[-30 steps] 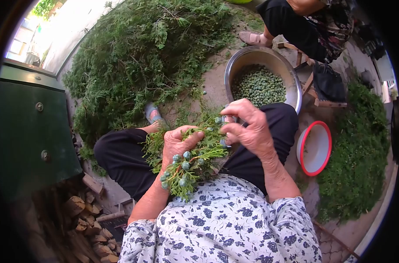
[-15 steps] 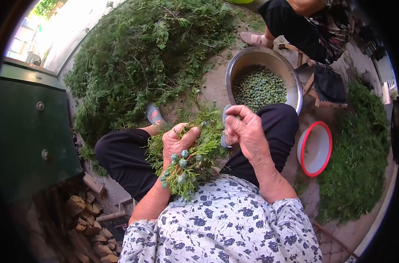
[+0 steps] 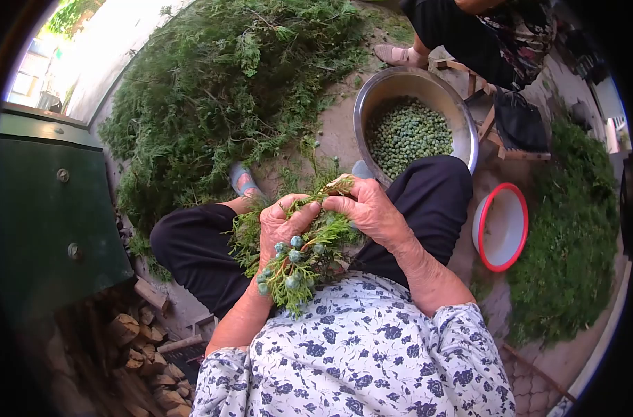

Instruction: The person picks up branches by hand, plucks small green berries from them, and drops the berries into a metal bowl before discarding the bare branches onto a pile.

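My left hand (image 3: 281, 226) is closed around a leafy conifer sprig (image 3: 285, 295) that carries several blue-green cones (image 3: 295, 256). My right hand (image 3: 368, 208) has its thumb and fingers pinched at the upper part of the same sprig, close beside the left thumb. Whatever sits right between the right fingertips is partly hidden. Beyond my knee stands a large metal basin (image 3: 361, 104), with many small green cones (image 3: 410, 135) heaped inside.
A big pile of cut conifer branches (image 3: 191, 97) lies ahead on the left, another (image 3: 566, 257) on the right. Near my right knee is a red-rimmed white bowl (image 3: 500, 229). Another person (image 3: 455, 42) sits past the basin by a wooden stool (image 3: 518, 128). Firewood (image 3: 146, 354) lies lower left.
My right hand has come down and left, from the air beside the sprig onto its upper part. The left hand keeps its hold in nearly the same place.
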Available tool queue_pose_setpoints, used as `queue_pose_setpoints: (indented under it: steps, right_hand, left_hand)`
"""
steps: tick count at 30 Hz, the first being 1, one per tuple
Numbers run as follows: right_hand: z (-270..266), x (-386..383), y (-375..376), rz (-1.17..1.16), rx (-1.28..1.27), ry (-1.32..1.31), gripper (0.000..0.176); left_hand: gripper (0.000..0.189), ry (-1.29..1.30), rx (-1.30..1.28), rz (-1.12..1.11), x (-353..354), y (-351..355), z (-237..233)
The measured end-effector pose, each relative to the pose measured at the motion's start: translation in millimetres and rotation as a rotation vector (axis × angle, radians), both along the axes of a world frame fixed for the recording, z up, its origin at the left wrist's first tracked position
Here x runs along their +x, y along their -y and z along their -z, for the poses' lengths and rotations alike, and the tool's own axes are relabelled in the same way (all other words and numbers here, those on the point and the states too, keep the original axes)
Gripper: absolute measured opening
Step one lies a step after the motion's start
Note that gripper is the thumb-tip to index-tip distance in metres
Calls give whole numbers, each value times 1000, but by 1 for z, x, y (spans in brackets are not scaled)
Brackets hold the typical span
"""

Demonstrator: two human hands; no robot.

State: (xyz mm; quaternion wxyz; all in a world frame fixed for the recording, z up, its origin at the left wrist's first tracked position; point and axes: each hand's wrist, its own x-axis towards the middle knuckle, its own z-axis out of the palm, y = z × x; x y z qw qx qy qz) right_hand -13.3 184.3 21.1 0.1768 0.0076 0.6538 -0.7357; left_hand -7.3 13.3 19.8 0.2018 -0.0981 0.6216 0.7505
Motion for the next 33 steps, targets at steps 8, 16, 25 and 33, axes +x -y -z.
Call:
queue_pose_setpoints:
  steps: [8,16,25,33]
  right_hand:
    - [-7,-14,-53,93,589,-574,11]
    - [15,-38,-114,479,1148,-686,28]
    - [58,-55,-3,222,579,-505,29]
    - [12,-44,-1,108,406,-437,16]
  left_hand:
    - [12,77,5,63,3,0,-10]
    - [13,41,-86,38,7,5,-8]
    - [15,-19,-91,83,11,6,-14]
    - [53,-408,-448,94,4,4,3]
